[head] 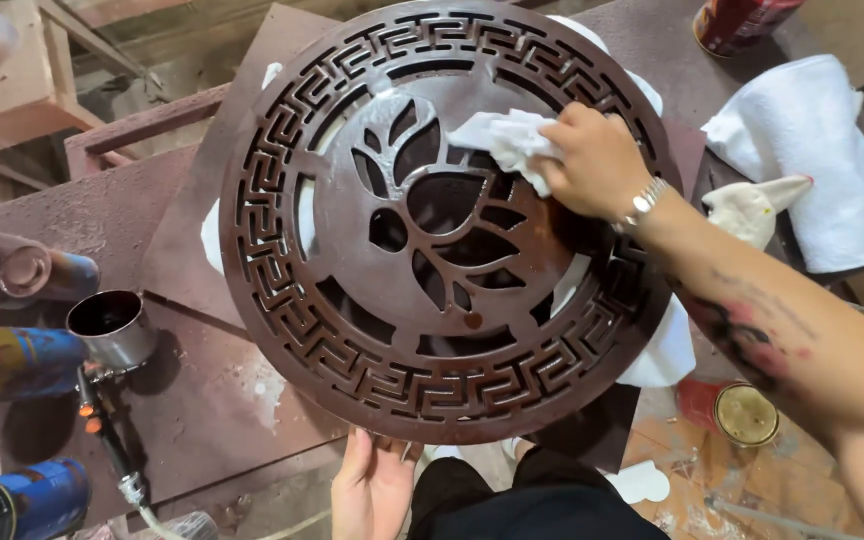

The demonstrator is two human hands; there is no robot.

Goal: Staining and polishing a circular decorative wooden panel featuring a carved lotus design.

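A large round dark-brown panel (352, 300), cut through with a lotus shape and a key-pattern border, lies flat in front of me. My right hand (597, 160) presses a crumpled white cloth (504, 140) onto the panel's upper middle, next to the lotus cut-out. A metal bracelet sits on that wrist. My left hand (372, 485) grips the panel's near rim from below, fingers under the edge.
Spray cans (12, 360) lie at the left beside a spray gun's metal cup (112, 325). A folded white towel (817, 160) and a cloth glove (752, 205) rest at the right. A red can (732, 408) lies at lower right, another can (737, 22) at top.
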